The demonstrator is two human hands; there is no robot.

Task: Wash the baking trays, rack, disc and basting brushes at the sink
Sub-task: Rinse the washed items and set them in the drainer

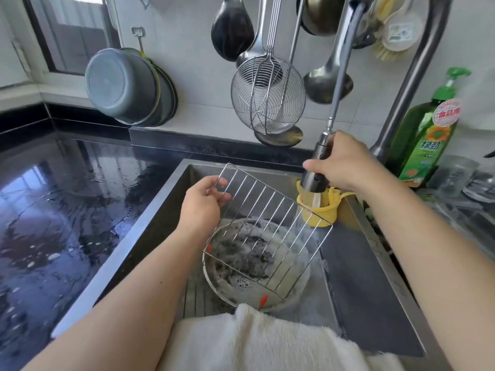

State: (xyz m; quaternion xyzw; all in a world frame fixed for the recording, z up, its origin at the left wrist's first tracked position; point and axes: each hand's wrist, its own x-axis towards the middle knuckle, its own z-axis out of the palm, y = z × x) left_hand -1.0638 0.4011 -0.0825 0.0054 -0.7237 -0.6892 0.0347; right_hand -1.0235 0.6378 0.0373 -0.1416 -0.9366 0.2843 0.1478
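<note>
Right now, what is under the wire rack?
Under the wire rack sits a round bowl of dirty, foamy water in the sink. Foam hides its contents.

Arms: bare to the elbow and beyond — no sleeves in view.
Left hand (205, 200): no ring, no glove, no watch at the wrist.
Right hand (345, 166): likewise unadorned — nails short.
Torso: cream fleecy garment (267, 341), soft pile.
</note>
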